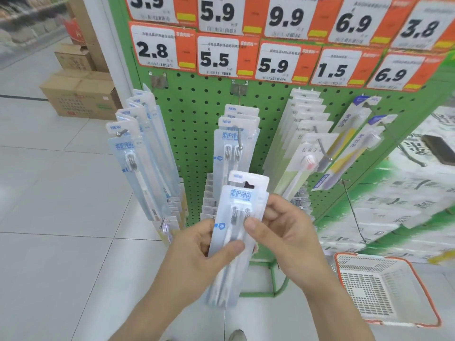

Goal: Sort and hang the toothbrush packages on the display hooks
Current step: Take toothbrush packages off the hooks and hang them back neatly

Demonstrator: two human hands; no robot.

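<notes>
The left hand grips the lower left edge of a small stack of toothbrush packages, thumb pressed across the front and fingers curled behind. The right hand pinches the same stack from its right edge, thumb tip on the clear blister over the brush heads, fingers wrapped round the back. The stack stands nearly upright between the two hands, its hang tab at twelve o'clock, in front of the lower part of a green pegboard.

At twelve o'clock from the stack, a row of matching twin-brush packages hangs on a middle hook. At ten o'clock, single-brush packages hang on another hook. At two o'clock hang white packages, and beyond them yellow-handled ones. Price tags line the top of the board.

At four o'clock, a white basket with an orange rim sits on the tiled floor. At ten o'clock, far off, cardboard boxes are stacked.
</notes>
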